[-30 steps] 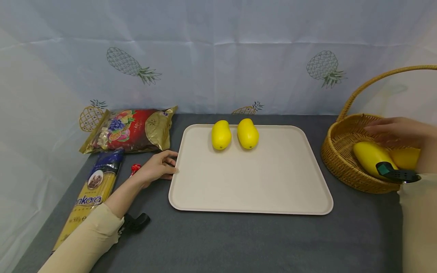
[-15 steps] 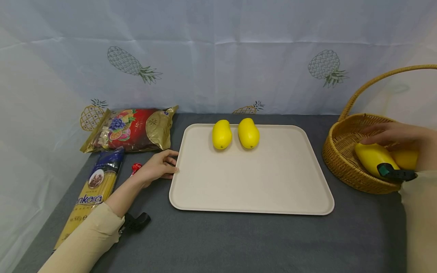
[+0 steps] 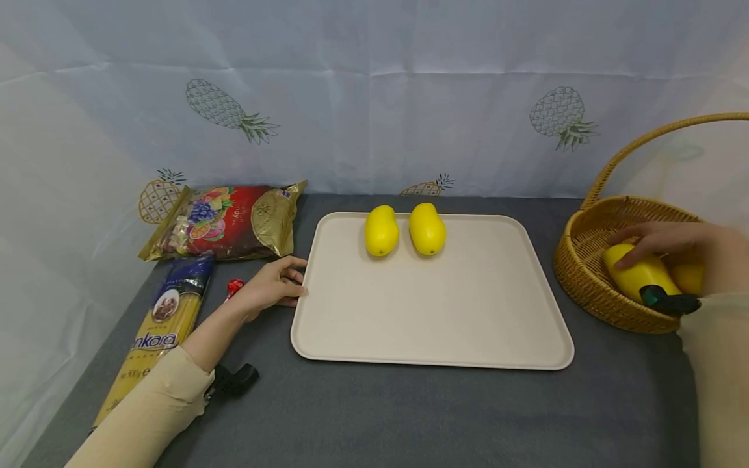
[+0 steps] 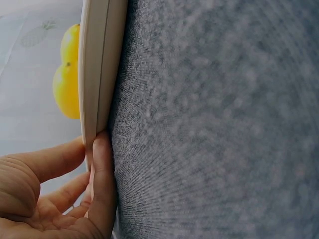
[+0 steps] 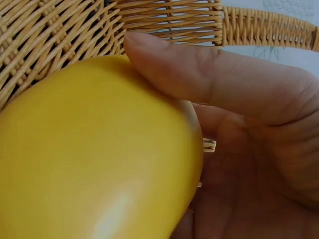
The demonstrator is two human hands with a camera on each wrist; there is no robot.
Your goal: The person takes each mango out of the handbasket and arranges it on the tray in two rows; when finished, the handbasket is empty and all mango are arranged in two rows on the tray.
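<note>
My left hand (image 3: 272, 286) pinches the left rim of a beige tray (image 3: 433, 312); in the left wrist view the thumb and fingers sit on either side of the tray's edge (image 4: 98, 64). Two yellow mangoes (image 3: 381, 231) lie side by side near the tray's back rim. Over at the right, my right hand (image 3: 673, 239) grips another yellow mango (image 3: 636, 276) inside a wicker basket (image 3: 576, 273). The right wrist view has the thumb along one side of that mango (image 5: 99, 149), with the other fingers partly hidden behind it. Another yellow fruit (image 3: 689, 278) lies beside it, partly covered by the hand.
A red and gold candy bag (image 3: 225, 221) lies at the back left. In front of it is a spaghetti pack (image 3: 158, 331), and a small red-wrapped item (image 3: 235, 286) is by the left forearm. The basket's tall handle (image 3: 620, 153) arches up at the right.
The right hand has come down from above onto the mango in the basket and closed round it; the mango has shifted slightly. The left hand stays at the tray.
</note>
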